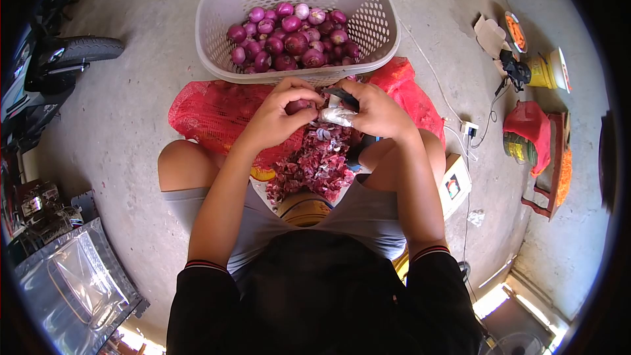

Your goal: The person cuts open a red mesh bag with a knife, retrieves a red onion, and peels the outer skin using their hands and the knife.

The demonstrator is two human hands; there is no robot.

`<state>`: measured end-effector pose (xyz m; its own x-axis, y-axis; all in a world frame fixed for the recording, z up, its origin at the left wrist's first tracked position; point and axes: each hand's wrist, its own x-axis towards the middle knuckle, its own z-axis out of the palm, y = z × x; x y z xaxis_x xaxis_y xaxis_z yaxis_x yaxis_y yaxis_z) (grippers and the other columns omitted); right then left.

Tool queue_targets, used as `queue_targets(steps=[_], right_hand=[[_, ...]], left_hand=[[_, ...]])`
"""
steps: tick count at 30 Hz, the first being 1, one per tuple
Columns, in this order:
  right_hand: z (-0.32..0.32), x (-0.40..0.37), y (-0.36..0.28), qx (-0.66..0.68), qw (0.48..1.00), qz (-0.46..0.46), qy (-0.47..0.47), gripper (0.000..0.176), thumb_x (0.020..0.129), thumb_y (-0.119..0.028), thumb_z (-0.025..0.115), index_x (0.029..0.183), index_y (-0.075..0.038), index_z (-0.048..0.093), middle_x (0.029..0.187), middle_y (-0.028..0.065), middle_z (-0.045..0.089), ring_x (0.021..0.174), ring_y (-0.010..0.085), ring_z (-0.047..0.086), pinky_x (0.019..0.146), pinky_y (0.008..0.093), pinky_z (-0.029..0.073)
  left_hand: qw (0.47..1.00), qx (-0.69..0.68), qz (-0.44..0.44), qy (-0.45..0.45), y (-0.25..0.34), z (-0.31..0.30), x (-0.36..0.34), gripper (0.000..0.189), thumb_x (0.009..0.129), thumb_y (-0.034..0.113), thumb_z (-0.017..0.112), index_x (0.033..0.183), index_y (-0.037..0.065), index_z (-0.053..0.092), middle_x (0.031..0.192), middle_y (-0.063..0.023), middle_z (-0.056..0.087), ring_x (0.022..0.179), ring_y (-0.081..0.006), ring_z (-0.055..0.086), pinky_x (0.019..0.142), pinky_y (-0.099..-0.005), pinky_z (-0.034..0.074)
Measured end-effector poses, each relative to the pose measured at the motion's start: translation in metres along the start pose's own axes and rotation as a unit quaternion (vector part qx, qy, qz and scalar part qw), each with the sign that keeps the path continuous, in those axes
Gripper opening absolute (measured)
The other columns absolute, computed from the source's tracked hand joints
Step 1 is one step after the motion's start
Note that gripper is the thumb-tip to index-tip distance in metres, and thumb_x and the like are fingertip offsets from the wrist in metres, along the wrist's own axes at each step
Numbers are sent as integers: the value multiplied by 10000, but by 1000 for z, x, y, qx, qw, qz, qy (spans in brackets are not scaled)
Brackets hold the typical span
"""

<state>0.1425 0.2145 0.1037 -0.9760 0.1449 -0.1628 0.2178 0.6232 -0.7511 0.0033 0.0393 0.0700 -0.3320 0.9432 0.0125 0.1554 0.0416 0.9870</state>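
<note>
My left hand [281, 113] has its fingers curled round a red onion [300, 106]. Close beside it, my right hand [381, 110] grips a knife [342, 97] with a dark blade; a pale wrapping [338, 116] shows at its thumb. Beneath both hands lies a heap of red onion skins [315, 164], between my knees. Just beyond the hands stands a grey plastic basket [211, 33] holding several purple onions [296, 43]. A red mesh sack [217, 115] spreads under my left forearm, and more red mesh [420, 102] lies to the right.
A motorcycle wheel [82, 51] is at the upper left, above a shiny metal sheet [79, 276]. On the right are a white box [455, 187], a power socket with cables [468, 128], a yellow bucket [541, 71] and a red cloth [528, 130].
</note>
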Motion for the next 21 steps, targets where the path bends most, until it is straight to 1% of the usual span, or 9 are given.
queue_targets(steps=[3,5,6,9,10,12,15,18,21], right_hand=[[-3,0,-2,7,1000,19,-5,375,794,-227,702,1075,-10,581,913,153,640,823,243,623,739,342,474],[-2,0,-4,23,1000,19,10,371,788,-256,680,1049,-16,570,872,194,631,835,330,621,723,401,472],[-1,-1,-5,31,999,19,17,370,785,-270,669,1035,-19,565,852,215,626,841,374,619,715,430,471],[1,-1,-15,61,997,19,51,405,829,-224,614,1159,-11,512,1059,223,601,1005,387,579,837,421,456],[5,-2,-11,38,997,-7,72,416,837,-198,596,1188,-3,489,1118,227,572,1049,392,555,874,421,441],[15,-2,-2,-7,992,-59,113,442,854,-147,561,1248,14,444,1237,236,513,1137,401,506,946,419,410],[15,1,-4,-31,984,-88,155,478,857,-84,546,1291,34,383,1267,267,478,1162,412,487,964,428,404],[13,3,-16,64,984,-36,163,520,838,-22,549,1313,14,341,1249,295,478,1150,420,493,946,439,416],[21,2,-23,28,980,-84,177,522,825,0,557,1297,8,333,1199,297,499,1099,440,513,888,455,444]], left_hand=[[998,-57,-21,8,-2,-3,1,291,805,59,475,1062,29,609,1133,-60,516,1066,-166,488,917,-276,375],[998,-45,-21,26,3,-7,3,363,795,96,416,1105,16,588,1174,-64,510,1077,-168,479,932,-282,363],[993,-111,-46,24,1,-8,3,440,780,119,402,1186,5,529,1226,-85,491,1105,-175,476,968,-307,359],[943,-322,-66,54,0,-6,2,487,773,114,405,1243,8,472,1227,-103,483,1138,-179,472,1004,-333,353],[937,-340,-51,65,0,-6,3,509,785,111,397,1282,7,435,1237,-109,475,1160,-188,468,1024,-356,350],[930,-353,-45,91,2,-6,4,465,837,127,415,1290,22,439,1238,-107,474,1162,-195,468,1013,-376,363],[927,-350,-59,119,8,-6,5,412,907,152,442,1305,44,436,1235,-99,481,1151,-202,481,992,-406,390],[931,-327,-66,145,8,-4,5,384,942,165,460,1310,59,436,1223,-87,496,1126,-203,507,974,-424,416],[933,-314,-57,165,6,-4,5,378,941,133,465,1311,59,438,1216,-79,509,1116,-204,523,969,-421,429]])
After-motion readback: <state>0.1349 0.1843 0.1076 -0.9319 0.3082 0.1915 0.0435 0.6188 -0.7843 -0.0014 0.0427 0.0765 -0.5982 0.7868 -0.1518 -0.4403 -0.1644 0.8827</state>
